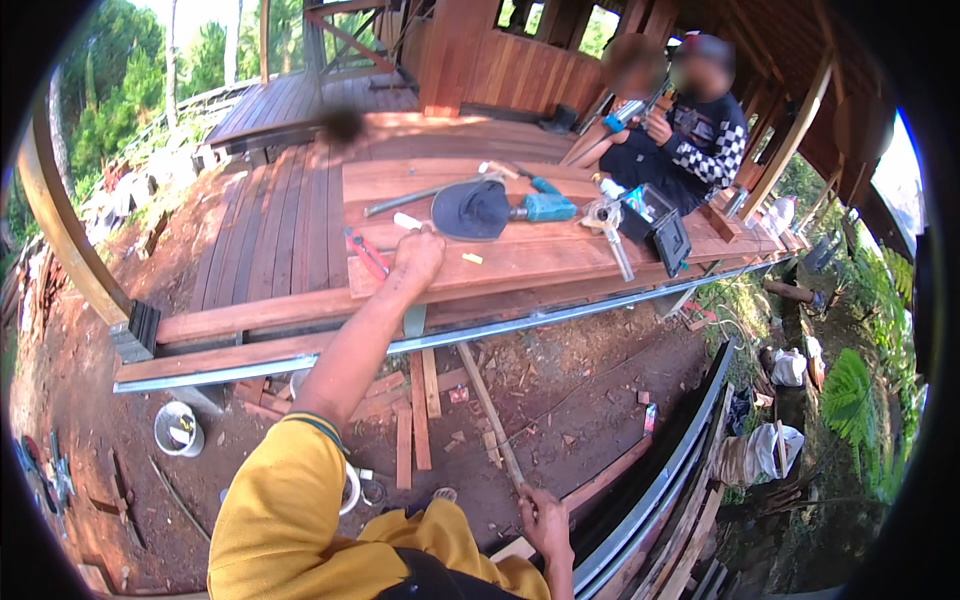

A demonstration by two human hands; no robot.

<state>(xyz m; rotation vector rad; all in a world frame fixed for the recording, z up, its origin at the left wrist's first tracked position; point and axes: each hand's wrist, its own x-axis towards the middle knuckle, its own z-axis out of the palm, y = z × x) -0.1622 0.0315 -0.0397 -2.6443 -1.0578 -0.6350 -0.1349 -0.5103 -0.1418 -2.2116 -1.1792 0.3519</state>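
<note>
My left hand (418,258) reaches onto the reddish planks (390,180), its fingers curled. At its fingertips lies a small white piece (407,221); whether the fingers hold it is hidden. Just beyond is a dark cap (469,210), and beside the wrist a red hand tool (367,254). A small yellow piece (472,258) rests to the right. Low in front of my body, my right hand (546,522) is closed around the lower end of a long wooden stick (488,412), which slants away toward the deck.
A teal power drill (548,207), a clear-and-beige tool (607,222) and an open black case (655,226) lie on the planks. Two people (690,140) sit at the far right. A metal-edged beam (540,318) borders the deck. Below are a white bucket (180,430) and scattered offcuts (421,410).
</note>
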